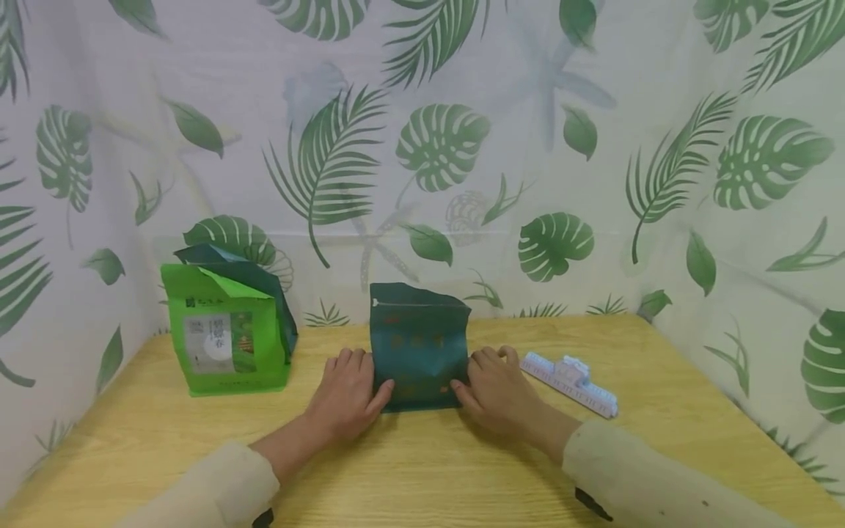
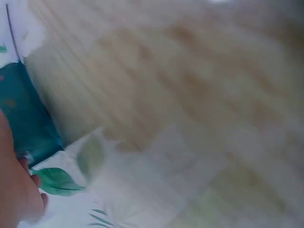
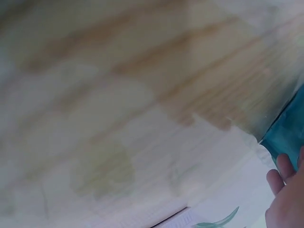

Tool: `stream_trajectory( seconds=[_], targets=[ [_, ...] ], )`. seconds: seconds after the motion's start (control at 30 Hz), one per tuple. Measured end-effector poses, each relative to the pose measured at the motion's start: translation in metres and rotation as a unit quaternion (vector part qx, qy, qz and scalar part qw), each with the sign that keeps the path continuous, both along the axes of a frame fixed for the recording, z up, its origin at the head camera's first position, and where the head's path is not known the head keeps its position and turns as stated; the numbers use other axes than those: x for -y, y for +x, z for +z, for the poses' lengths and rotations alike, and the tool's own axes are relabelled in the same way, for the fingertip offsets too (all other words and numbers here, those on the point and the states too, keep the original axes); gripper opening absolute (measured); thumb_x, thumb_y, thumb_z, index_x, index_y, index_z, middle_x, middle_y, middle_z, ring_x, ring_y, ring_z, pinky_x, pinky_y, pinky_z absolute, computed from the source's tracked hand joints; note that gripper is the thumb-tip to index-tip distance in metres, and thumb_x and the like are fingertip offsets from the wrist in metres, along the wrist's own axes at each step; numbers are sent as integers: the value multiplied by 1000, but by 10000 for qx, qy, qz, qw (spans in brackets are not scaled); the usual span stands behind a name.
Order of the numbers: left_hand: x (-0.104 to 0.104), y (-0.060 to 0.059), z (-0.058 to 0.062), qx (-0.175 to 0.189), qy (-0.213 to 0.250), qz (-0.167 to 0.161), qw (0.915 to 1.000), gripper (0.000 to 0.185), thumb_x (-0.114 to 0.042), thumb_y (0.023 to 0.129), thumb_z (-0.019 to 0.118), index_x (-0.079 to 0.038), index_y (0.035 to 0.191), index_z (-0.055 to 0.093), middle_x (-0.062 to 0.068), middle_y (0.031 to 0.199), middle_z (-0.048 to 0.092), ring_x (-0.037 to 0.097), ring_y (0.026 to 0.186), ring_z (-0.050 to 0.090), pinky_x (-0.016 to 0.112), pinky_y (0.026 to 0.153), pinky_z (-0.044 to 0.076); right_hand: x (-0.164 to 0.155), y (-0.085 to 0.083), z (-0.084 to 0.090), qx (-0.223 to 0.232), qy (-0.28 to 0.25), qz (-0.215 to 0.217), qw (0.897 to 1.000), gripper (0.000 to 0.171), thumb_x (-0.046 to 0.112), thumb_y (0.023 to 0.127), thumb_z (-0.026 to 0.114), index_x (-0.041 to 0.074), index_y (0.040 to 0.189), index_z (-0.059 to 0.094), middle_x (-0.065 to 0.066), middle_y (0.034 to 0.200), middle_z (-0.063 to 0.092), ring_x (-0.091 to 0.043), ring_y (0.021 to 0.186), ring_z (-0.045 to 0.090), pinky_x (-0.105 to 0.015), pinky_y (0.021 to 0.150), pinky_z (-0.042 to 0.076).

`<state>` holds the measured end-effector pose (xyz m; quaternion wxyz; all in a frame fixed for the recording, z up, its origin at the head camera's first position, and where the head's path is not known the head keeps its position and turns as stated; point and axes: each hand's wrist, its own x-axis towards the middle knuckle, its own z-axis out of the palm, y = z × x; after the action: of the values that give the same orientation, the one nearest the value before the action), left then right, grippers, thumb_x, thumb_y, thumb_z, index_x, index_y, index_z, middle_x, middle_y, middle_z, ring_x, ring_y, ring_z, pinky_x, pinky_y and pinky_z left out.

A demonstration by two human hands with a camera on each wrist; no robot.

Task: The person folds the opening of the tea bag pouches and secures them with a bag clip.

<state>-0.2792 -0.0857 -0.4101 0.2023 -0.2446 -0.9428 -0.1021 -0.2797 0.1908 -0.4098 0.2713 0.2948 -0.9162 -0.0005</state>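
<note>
A dark green tea bag stands upright on the table, its top edge sloping down to the right. My left hand grips its left side, thumb on the front and fingers along the edge. On the opposite side my right hand holds the bag in the same way, thumb at the lower front corner. In the left wrist view the bag shows at the left edge beside the hand. The right wrist view catches part of the bag and the fingers.
To the left stands a bright green tea bag with a dark bag behind it. A pale sealing clip lies right of my right hand. Leaf-printed cloth encloses the wooden table at the back and sides.
</note>
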Motion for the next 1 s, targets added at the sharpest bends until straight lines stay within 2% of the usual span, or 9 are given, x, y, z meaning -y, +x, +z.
stream_trajectory(
  seconds=[0.2, 0.3, 0.4, 0.53, 0.7, 1.0],
  targets=[
    [-4, 8, 14, 407, 284, 331, 9982, 50, -43, 104, 45, 3, 120, 58, 13, 110, 57, 29, 98, 46, 45, 85, 36, -2, 0, 8, 387, -60, -27, 9992, 35, 39, 101, 53, 17, 75, 49, -5, 92, 61, -25, 95, 56, -52, 88, 37],
    [-4, 8, 22, 442, 397, 320, 9977, 49, -45, 104, 45, 0, 115, 59, 11, 106, 57, 28, 96, 45, 44, 84, 36, -4, -1, 13, 565, 20, -38, 9984, 34, 40, 102, 51, 15, 80, 55, -6, 97, 64, -26, 97, 57, -52, 90, 35],
    [-2, 6, 28, 337, 536, 235, 9977, 42, -45, 104, 46, -5, 104, 60, 7, 97, 55, 26, 91, 44, 41, 80, 34, -5, -3, 19, 861, 12, -64, 9963, 34, 40, 104, 48, 13, 86, 58, -7, 100, 65, -27, 100, 58, -55, 93, 33],
    [2, 4, 39, 59, 706, 143, 9974, 33, -43, 103, 50, -11, 94, 57, 2, 91, 52, 25, 90, 45, 40, 77, 33, -6, -5, 34, 903, -37, 6, 9959, 35, 41, 104, 47, 16, 82, 55, 1, 84, 59, -23, 88, 59, -57, 93, 33],
    [5, 2, 51, -240, 761, 34, 9968, 32, -40, 103, 51, -10, 95, 57, 4, 92, 53, 28, 93, 49, 43, 77, 35, -11, -6, 50, 688, 74, 23, 9976, 34, 41, 104, 48, 17, 80, 53, 6, 73, 50, -17, 76, 55, -60, 92, 36],
    [9, -3, 78, -552, 737, 12, 9957, 35, -41, 103, 51, -7, 99, 57, 8, 94, 53, 28, 88, 46, 41, 73, 35, -15, -13, 69, 463, 166, -33, 9988, 35, 40, 104, 50, 16, 78, 47, 6, 70, 45, -15, 70, 50, -60, 90, 35]
  ],
)
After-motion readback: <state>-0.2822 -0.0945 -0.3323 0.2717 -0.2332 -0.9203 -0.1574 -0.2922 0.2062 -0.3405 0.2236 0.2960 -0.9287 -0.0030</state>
